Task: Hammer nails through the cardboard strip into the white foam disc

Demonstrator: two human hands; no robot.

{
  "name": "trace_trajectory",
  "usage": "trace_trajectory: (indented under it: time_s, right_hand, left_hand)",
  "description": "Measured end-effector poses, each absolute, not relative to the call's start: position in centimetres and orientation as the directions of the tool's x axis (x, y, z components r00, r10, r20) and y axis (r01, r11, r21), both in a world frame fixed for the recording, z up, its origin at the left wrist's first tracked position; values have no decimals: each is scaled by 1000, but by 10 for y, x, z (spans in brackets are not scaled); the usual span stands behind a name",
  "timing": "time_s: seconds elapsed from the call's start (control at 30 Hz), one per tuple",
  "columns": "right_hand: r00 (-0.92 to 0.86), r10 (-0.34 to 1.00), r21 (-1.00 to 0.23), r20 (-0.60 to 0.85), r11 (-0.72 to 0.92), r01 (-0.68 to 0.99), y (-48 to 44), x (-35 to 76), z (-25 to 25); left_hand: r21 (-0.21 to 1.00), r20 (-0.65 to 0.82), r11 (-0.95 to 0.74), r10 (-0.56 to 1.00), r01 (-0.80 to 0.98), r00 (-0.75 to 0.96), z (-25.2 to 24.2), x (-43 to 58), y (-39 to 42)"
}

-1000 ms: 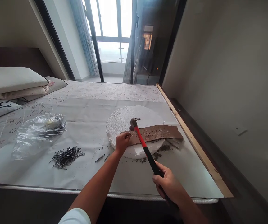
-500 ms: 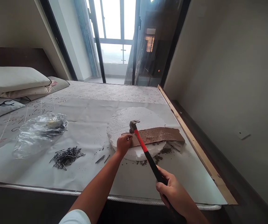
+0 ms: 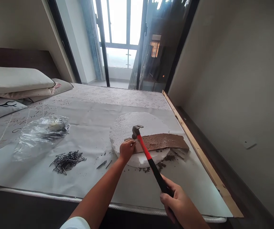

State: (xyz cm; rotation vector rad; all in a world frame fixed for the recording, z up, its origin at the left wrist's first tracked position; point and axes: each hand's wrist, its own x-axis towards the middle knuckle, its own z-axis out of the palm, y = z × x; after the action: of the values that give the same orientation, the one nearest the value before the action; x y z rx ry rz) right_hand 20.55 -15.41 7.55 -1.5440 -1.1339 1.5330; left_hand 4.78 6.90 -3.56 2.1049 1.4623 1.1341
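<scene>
Since the earlier frame, the view has shifted slightly, while the claw hammer [image 3: 154, 167] keeps almost its place before the hands. The person's right hand [image 3: 178, 200] grasps its black handle; the hammer head appears just beyond the left fingertips. The left hand [image 3: 126, 150] is closed, pinching at the left end of the brown strip [image 3: 167, 141]; whether it holds a nail, one cannot tell. The strip lies on the white foam disc [image 3: 148, 120], ahead of the right hand. Left of the left hand lies a nail heap [image 3: 68, 161].
</scene>
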Motion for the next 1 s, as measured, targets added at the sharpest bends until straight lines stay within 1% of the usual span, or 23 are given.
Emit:
trace_trajectory:
  time_s: [0.1, 0.3, 0.47, 0.6, 0.73, 0.9, 1.0]
  right_hand:
    - [-9, 925, -918, -381, -377, 123, -157, 205, 76]
    - [-108, 908, -912, -404, -391, 127, -151, 206, 71]
    - [-17, 922, -914, -388, -382, 136, -152, 205, 72]
    - [-98, 906, -909, -412, -402, 114, -151, 204, 70]
    - [-71, 908, -903, -413, -398, 161, -153, 206, 65]
    - [-95, 898, -899, -429, -414, 145, -151, 206, 60]
    - [-89, 898, -897, -432, -417, 144, -153, 207, 61]
  left_hand:
    - [674, 409, -400, 902, 621, 137, -36, 48, 69]
    - [671, 394, -379, 910, 638, 127, -36, 48, 68]
    - [684, 384, -373, 915, 627, 126, -37, 48, 68]
    - [656, 390, -381, 910, 651, 139, -37, 47, 66]
    - [633, 396, -394, 904, 666, 159, -37, 47, 65]
    - [657, 361, -370, 919, 657, 156, -33, 45, 65]
    - [720, 367, -386, 917, 577, 156, -26, 39, 67]
